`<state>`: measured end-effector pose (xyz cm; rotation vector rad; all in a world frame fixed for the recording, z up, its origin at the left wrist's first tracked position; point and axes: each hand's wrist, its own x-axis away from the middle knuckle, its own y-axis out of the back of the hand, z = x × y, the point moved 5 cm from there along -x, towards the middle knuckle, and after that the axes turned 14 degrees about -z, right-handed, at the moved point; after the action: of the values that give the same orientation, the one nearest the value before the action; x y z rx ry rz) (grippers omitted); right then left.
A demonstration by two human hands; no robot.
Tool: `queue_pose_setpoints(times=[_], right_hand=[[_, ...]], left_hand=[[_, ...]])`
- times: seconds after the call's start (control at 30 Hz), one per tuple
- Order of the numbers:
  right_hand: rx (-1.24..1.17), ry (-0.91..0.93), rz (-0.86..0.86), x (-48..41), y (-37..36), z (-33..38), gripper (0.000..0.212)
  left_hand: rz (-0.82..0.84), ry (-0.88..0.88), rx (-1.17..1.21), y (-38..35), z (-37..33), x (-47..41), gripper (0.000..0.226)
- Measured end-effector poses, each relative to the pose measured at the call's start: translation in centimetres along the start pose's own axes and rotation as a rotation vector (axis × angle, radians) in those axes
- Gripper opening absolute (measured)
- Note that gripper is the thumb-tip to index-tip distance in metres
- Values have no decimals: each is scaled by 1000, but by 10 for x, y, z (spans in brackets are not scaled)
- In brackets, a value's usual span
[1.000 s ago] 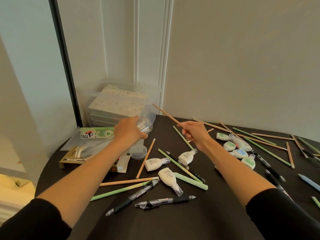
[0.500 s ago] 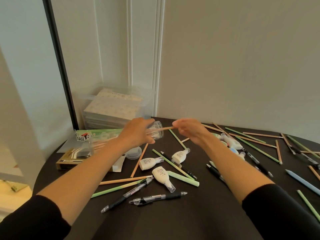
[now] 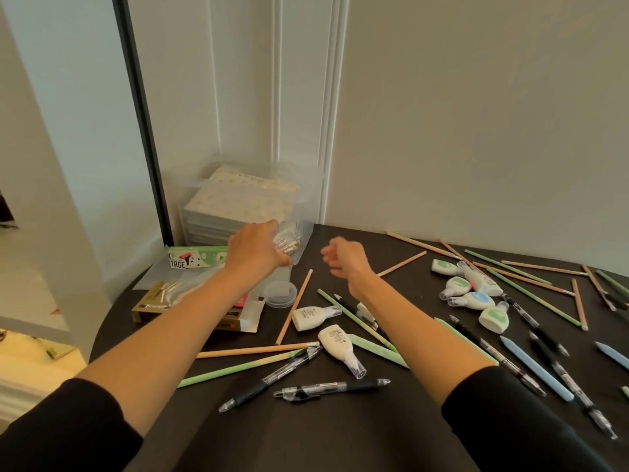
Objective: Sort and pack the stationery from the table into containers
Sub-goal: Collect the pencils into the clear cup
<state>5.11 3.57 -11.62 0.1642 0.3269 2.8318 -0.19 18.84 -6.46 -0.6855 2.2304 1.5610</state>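
Sideways, left grip (image 3: 253, 255) clamps clear tube (image 3: 290, 240), mouth rightward; right grip (image 3: 343, 260) loosely curled, empty.

Dark table (image 3: 306, 437) with a curved edge spans 4 to 7 o'clock. Plain off-white wall (image 3: 476, 114) at 1 o'clock, white vertical moulding (image 3: 335, 97) at 12, a black upright strip (image 3: 139, 107) at 11. Warm yellow light on the floor (image 3: 20, 356) at 8.

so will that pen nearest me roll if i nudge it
Probably only a little: the pen is round-barrelled, but its clip should stop it. It looks stiff and light, and its black rubber grip likely isn't slippery.
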Motion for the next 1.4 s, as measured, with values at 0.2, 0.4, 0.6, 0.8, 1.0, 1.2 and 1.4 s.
queue_pose_setpoints(times=[0.2,0.4,0.6,0.8,1.0,1.2,1.4], right_hand=[[707,255,61,-13,-44,-38,43],[810,263,49,-18,-50,-31,14],[220,145,-196,-22,-8,-17,16],[-469,-37,-494,-24,62,4,40],[-576,-66,-474,-14,91,10,69],[-338,-15,-71,13,71,13,14],[-245,129,80,22,77,12,37]], left_hand=[[16,15,-28,-10,13,-4,56],[28,-8,-56,-12,15,-6,53],[31,-61,-80,-17,7,-2,52],[60,-88,-23,-16,-13,4,50],[100,-105,47,-14,-46,14,63],[87,-139,39,-11,-68,16,72],[76,-142,20,-9,-73,20,72]])
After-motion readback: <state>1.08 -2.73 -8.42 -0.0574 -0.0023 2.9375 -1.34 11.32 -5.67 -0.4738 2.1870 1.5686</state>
